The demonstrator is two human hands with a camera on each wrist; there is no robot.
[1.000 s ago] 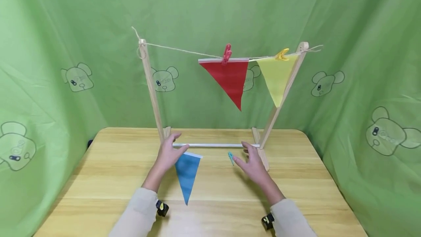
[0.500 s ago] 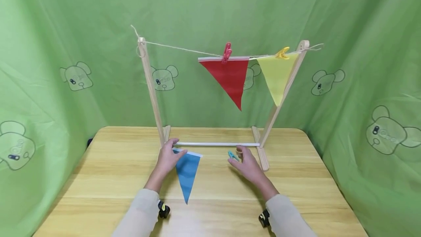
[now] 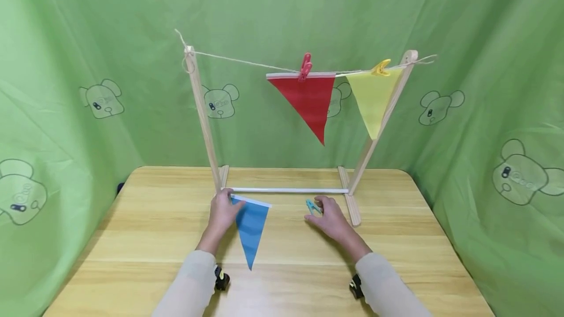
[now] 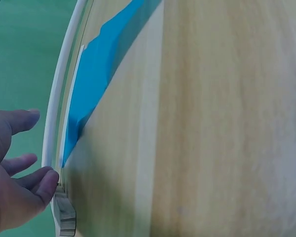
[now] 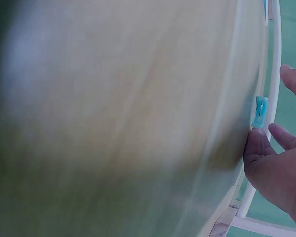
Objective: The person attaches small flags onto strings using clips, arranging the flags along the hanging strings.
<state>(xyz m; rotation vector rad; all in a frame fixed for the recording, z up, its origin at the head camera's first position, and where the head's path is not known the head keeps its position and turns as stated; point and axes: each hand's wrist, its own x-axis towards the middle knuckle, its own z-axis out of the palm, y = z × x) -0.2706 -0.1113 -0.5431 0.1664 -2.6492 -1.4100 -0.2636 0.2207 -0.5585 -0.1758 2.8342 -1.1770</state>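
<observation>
A blue triangular flag [image 3: 252,226] with a white top edge lies on the table. Over its upper left corner is my left hand [image 3: 222,214], thumb and fingers apart; the left wrist view shows the flag [image 4: 96,69] beyond the fingertips, not gripped. To the right lies a small teal clothespin [image 3: 312,206]. My right hand [image 3: 333,218] is beside it, thumb spread from the bent fingers. In the right wrist view the clothespin [image 5: 260,112] is just past the lower fingertips; whether they touch it I cannot tell.
A wooden stand with a white crossbar [image 3: 284,190] holds up a string [image 3: 238,60]. From it hang a red flag [image 3: 310,101] under a red clothespin [image 3: 305,66] and a yellow flag [image 3: 372,101] under a yellow clothespin [image 3: 381,67]. Green curtains surround the table [image 3: 145,238].
My left hand has drawn slightly back toward the flag's corner. The right hand has shifted left toward the teal clothespin, its fingers bending more. The clothespin now lies at a different angle.
</observation>
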